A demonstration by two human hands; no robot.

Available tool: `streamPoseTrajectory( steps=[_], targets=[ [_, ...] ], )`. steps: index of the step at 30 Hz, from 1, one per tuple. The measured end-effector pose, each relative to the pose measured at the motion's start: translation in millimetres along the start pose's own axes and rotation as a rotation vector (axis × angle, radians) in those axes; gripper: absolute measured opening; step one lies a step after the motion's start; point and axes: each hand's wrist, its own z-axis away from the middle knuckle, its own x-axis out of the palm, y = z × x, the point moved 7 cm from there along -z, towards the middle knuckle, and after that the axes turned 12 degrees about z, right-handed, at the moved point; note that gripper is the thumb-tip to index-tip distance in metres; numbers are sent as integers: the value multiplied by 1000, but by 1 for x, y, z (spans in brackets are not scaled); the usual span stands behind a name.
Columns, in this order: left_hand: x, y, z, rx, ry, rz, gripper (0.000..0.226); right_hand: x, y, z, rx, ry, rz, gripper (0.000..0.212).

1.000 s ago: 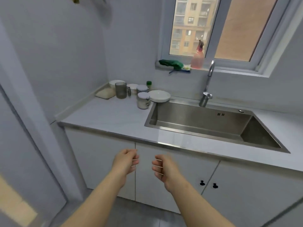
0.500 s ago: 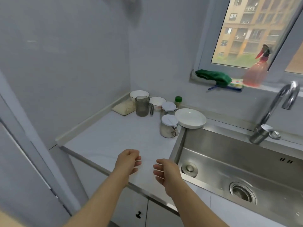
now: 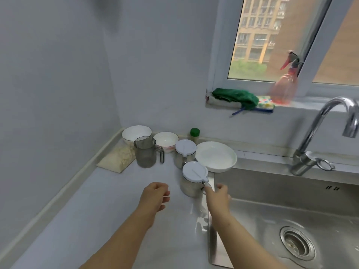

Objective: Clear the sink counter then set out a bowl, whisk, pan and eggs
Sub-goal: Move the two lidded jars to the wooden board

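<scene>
white plate [image 3: 215,157], green cloth [image 3: 235,97], pink spray bottle [image 3: 284,89], green-capped jar [image 3: 194,134].

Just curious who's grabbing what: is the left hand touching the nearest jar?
Apart. The head view shows bare counter between the left hand and the jar.

The right hand [image 3: 218,199] touched the handle of the near jar [image 3: 191,181] at the edge of the sink [image 3: 272,193]; whether it gripped was unclear. The left hand [image 3: 154,197] hovered, loosely curled, over the worktop [image 3: 97,210]. Behind stood a far jar [image 3: 184,151], a plate [image 3: 215,156], a jug [image 3: 145,152], a big bowl [image 3: 136,132] and a small bowl [image 3: 165,139].
</scene>
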Motion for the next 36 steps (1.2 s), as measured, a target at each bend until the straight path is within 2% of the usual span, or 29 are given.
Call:
streamPoseTrajectory(
  steps=[3,7,14,15,17,21,25,32,36],
  targets=[
    [4,10,-26,-5,-59,-36,10,14,-10,-16,-31,-26,-5,12],
    [6,12,-47,-28,-78,-48,11,21,-7,-24,-17,-98,32,20],
    [25,24,-70,-25,-111,-70,10,20,-10,-36,10,-157,5,18],
    [32,25,-75,-5,-132,-102,9,20,-9,-39,13,-157,13,18],
    [48,26,-82,35,-211,-181,22,23,-8,-40,15,-183,52,19],
    [76,18,-90,-90,-314,-140,28,24,-11,-44,-7,-280,171,22],
    [91,24,-98,-167,-297,-78,26,25,-13,-46,2,-324,191,22],
    [80,24,-114,-144,-222,-162,25,28,-13,-49,-2,-320,163,22],
    [59,22,-115,-130,-199,-214,36,31,-14,-46,-4,-306,162,22]
  ],
)
